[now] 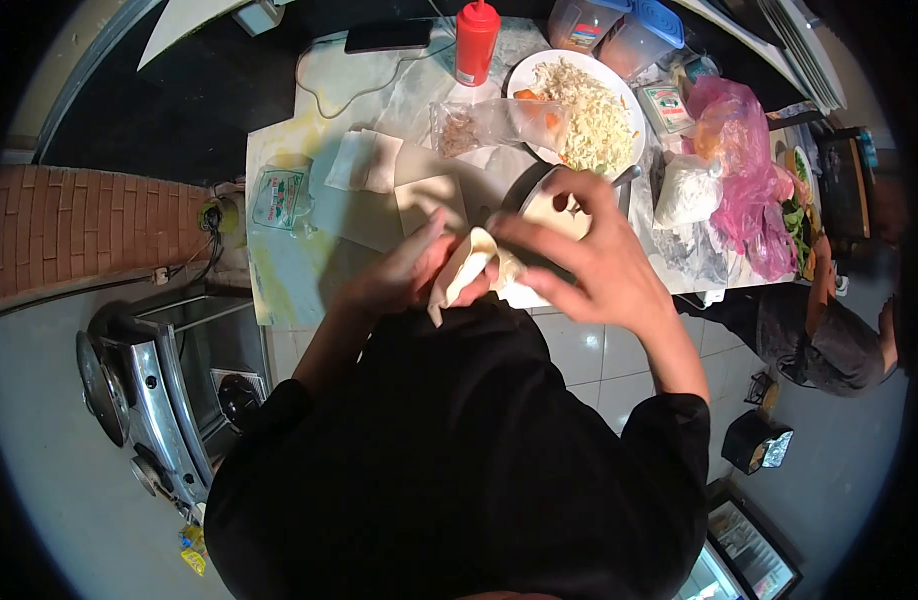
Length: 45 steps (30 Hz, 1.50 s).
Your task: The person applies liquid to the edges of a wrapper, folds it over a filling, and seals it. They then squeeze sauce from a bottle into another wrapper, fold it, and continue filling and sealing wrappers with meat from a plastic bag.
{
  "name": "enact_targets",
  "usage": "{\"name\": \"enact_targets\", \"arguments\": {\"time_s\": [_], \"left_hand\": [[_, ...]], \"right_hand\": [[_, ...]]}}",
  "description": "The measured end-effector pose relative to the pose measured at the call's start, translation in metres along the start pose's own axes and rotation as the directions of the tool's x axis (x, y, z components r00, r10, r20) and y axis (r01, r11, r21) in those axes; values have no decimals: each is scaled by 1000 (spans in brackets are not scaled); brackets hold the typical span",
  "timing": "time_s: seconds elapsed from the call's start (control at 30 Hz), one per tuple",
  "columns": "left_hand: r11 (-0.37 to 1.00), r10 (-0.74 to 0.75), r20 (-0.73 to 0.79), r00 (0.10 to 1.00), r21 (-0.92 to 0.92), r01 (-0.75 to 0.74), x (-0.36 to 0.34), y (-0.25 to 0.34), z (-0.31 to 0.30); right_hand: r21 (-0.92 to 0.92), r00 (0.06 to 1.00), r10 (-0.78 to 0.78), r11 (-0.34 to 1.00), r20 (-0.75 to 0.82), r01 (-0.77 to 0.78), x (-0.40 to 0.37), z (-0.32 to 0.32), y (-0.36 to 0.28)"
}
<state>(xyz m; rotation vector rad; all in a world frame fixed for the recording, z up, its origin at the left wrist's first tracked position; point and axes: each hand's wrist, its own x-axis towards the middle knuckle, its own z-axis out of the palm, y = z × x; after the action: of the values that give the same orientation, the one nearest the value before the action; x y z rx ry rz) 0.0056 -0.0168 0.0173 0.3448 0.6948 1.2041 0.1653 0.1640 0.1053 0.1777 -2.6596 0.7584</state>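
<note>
A pale dough wrapper (465, 265), folded into a cone-like shape, rests in my left hand (419, 265), whose fingers curl around it from below and the left. Over the wrapper's right side hovers my right hand (599, 255); its fingers are spread and slightly bent, fingertips close to the wrapper's edge. Partly hidden behind that hand is a dark-rimmed bowl (519, 190) of cream-coloured paste, a spoon (627, 177) leaning out of it. Flat square wrapper sheets (364, 160) lie on the table beyond my left hand.
A white plate (634, 130) carries shredded vegetables. Around it are a clear bag (464, 128), a red squeeze bottle (476, 45), lidded tubs (639, 40), a white bag (689, 190) and a pink plastic bag (734, 150). A phone (389, 37) lies at the back. Another person (829, 340) stands at right.
</note>
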Motion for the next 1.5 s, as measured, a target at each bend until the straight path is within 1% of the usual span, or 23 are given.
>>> {"name": "enact_targets", "arguments": {"time_s": [0.03,0.07,0.1,0.13,0.17,0.2,0.23,0.27,0.3,0.33,0.37,0.4,0.47,0.6,0.67,0.87,0.93,1.0,1.07,1.1,1.17,1.47,1.5], "left_hand": [[1000,11,-244,970,-15,-15,1,-1,3],[1000,16,-245,969,-14,-20,3,-2,0],[982,151,-202,968,147,-122,5,-5,-7],[927,276,-138,951,299,-226,9,-8,-15],[925,293,-98,951,281,-256,10,-8,-24],[924,294,-98,951,282,-257,13,-17,-29],[888,390,-231,891,351,-298,15,-27,-32],[846,482,-351,803,423,-323,16,-33,-34],[847,480,-351,804,425,-320,15,-33,-34],[625,625,-215,750,713,-316,13,-32,-34],[318,709,-30,704,905,-282,12,-31,-33],[317,705,-26,709,906,-282,11,-25,-24],[698,545,-210,812,649,-301,11,-8,-3],[690,543,-124,831,630,-357,15,-6,-1],[686,567,-136,813,624,-374,16,-6,2],[716,545,-162,822,600,-357,17,-6,2],[727,553,-178,814,580,-367,16,-2,3],[737,560,-193,806,560,-378,16,-2,1],[814,519,-226,824,425,-396,17,-7,-5],[814,520,-227,824,425,-397,16,-8,-4],[871,455,-287,843,339,-355,14,-9,-1],[852,460,-295,837,413,-322,15,-17,-11],[852,459,-295,838,413,-321,15,-17,-10]], "right_hand": [[27,979,147,989,-141,-145,-1,4,-3],[26,980,143,990,-140,-140,-3,12,-2],[261,906,352,921,-234,-290,-7,23,1],[493,785,558,780,-268,-385,-9,33,3],[552,752,609,729,-251,-406,-9,41,-1],[545,749,615,727,-245,-419,-12,52,-1],[587,723,657,678,-213,-443,-11,60,-7],[626,696,696,625,-178,-466,-9,68,-13],[622,695,692,636,-195,-458,-10,78,-13],[624,692,695,633,-196,-458,-7,84,-16],[634,664,712,626,-229,-453,-5,89,-18],[644,633,728,621,-263,-447,-3,93,-20],[644,605,745,614,-281,-457,1,97,-20],[659,625,726,624,-288,-420,3,102,-17],[656,636,708,642,-308,-397,4,102,-17],[701,619,721,614,-311,-363,6,101,-16],[731,601,732,595,-322,-333,7,103,-16],[734,608,728,594,-316,-330,9,102,-17],[736,614,726,592,-311,-328,10,102,-17],[724,613,723,602,-317,-337,10,103,-17],[711,614,721,612,-322,-346,10,103,-17],[689,634,689,648,-350,-324,14,102,-16],[658,637,697,654,-330,-374,14,102,-16]]}}
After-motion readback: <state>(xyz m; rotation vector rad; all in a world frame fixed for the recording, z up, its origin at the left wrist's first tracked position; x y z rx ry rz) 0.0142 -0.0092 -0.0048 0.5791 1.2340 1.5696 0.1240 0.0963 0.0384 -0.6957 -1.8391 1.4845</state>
